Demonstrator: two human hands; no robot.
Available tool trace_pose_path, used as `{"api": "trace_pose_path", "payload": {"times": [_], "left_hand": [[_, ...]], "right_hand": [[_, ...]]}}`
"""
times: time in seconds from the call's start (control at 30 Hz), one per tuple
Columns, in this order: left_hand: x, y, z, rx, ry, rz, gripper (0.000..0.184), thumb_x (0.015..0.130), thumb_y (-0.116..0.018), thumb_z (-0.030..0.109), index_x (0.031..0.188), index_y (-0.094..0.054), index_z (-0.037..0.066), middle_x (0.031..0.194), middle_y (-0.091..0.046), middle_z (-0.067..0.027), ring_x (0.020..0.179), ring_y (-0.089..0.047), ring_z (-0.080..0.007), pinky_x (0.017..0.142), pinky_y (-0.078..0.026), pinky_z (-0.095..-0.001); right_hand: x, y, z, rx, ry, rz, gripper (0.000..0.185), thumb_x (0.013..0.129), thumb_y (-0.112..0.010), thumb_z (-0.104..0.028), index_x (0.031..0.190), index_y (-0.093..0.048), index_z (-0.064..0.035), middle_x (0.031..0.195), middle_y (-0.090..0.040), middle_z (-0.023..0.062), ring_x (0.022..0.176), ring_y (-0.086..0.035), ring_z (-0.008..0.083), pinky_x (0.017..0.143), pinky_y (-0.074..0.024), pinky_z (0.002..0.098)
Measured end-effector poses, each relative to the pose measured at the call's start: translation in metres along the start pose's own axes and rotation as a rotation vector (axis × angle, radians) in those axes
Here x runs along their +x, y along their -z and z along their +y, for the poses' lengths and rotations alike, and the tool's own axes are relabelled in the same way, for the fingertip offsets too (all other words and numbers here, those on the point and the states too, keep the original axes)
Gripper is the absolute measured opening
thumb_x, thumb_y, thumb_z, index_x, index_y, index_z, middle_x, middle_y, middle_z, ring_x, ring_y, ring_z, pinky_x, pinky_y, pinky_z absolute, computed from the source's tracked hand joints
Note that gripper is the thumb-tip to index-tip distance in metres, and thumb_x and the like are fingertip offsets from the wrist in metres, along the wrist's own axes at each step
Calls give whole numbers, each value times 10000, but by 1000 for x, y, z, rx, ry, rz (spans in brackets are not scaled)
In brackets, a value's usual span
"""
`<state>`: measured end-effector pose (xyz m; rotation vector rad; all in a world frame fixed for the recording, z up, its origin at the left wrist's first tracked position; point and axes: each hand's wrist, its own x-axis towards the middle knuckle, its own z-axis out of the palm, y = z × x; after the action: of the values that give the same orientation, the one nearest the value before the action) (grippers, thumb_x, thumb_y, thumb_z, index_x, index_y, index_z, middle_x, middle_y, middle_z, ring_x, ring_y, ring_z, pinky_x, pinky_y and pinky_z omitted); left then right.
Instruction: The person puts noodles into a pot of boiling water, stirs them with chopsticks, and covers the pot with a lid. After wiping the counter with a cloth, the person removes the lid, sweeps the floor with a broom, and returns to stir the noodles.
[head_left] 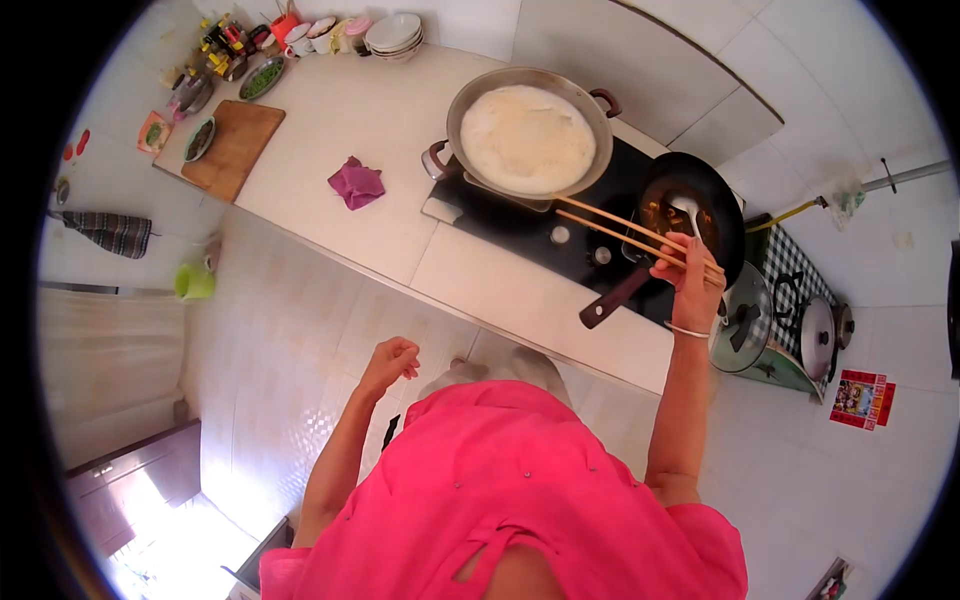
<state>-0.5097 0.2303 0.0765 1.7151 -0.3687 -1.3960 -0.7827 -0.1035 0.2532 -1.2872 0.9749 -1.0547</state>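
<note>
My right hand [692,283] grips a pair of long wooden chopsticks [625,225] over the right side of the stove. Their tips point left, close to the near rim of a large two-handled pan [603,150] of white, frothy liquid [528,138]. Just beyond my right hand is a dark wok [735,215] with brown sauce and a metal spoon [686,204] in it. The spoon's handle runs down behind my fingers; whether they touch it I cannot tell. My left hand [391,364] hangs in front of the counter, fingers loosely curled in, holding nothing.
A purple cloth [356,184] lies on the counter [385,110], left of the black stove [520,222]. Farther left are a cutting board [240,140], dishes of food, bottles and stacked bowls [394,34]. The wok's handle [612,298] juts toward me. A glass lid [742,318] stands at right.
</note>
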Motion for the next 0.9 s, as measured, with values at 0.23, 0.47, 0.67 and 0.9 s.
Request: {"api": "trace_pose_path", "payload": {"times": [0.23,0.47,0.67,0.9], "left_hand": [[53,37,8,-22,-16,37,192,866,-565,174,919,-573,-11,690,-604,-82,559,-588,-142,503,-470,-248],[100,67,49,-12,-61,107,190,869,-555,166,920,-566,-16,684,-598,-81,546,-581,-135,492,-461,-243],[150,104,64,153,-85,130,166,839,-576,160,876,-571,-2,675,-605,-100,536,-581,-142,491,-457,-252],[208,154,76,989,-394,260,325,739,-655,121,1019,-517,30,867,-583,-192,766,-603,-318,680,-497,-414]], "right_hand": [[38,-53,22,-175,43,-53,256,928,-517,-188,965,-636,36,797,-622,84,614,-596,105,585,-501,212],[89,-136,102,-711,606,-644,167,802,-651,-105,961,-633,-55,867,-592,90,726,-600,232,613,-486,314],[129,-153,122,-1007,866,-656,195,780,-632,-119,967,-590,-84,841,-556,82,764,-571,248,612,-485,347],[148,-153,104,-1071,814,-403,194,796,-620,-120,988,-604,-94,881,-574,80,778,-593,252,600,-496,343]]}}
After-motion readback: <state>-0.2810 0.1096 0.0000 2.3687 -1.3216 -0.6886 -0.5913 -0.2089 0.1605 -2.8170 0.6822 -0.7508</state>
